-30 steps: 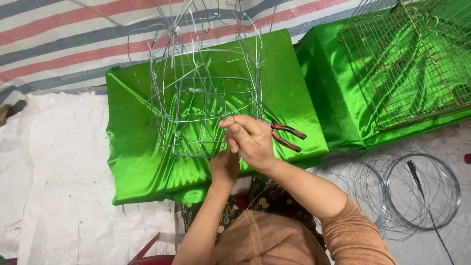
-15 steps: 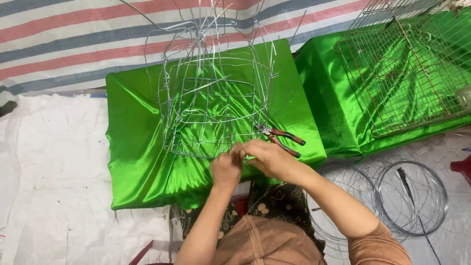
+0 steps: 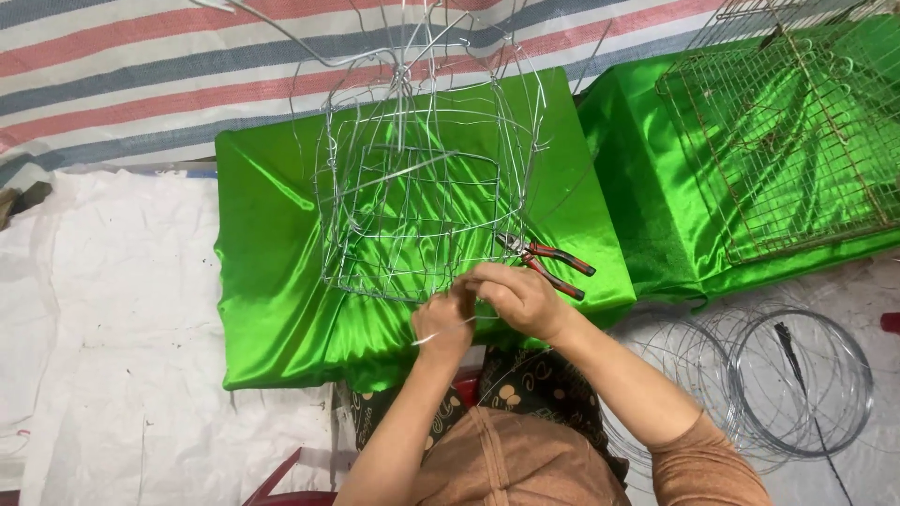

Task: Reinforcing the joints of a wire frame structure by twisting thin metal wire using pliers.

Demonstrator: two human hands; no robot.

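1. Nearest the camera: our forearms in tan sleeves, above a dark patterned cloth (image 3: pixel 534 389) at our lap.
2. Left hand (image 3: pixel 442 323): fingers pressed together, pinching a short bit of thin wire (image 3: pixel 424 338) at the frame's near edge.
3. Right hand (image 3: pixel 517 298): fingers curled shut over the same spot, touching the left hand; what they pinch we cannot tell.
4. Wire frame (image 3: pixel 417 201): a boxy open cage of grey wire, standing on the green satin cushion (image 3: pixel 272 281), w/ loose wire ends rising at its far side.
5. Pliers (image 3: pixel 546 260), red/black handles: on the cushion just right of the frame, beside our right hand, not held.
6. Right side, on the white sheet (image 3: pixel 112 337): flat wire coils (image 3: pixel 797 384).
7. Farther right: second green cushion (image 3: pixel 647 169) bearing a rusty mesh panel (image 3: pixel 787 150).
8. Farthest: striped tarp (image 3: pixel 141 66), red/blue/white bands.
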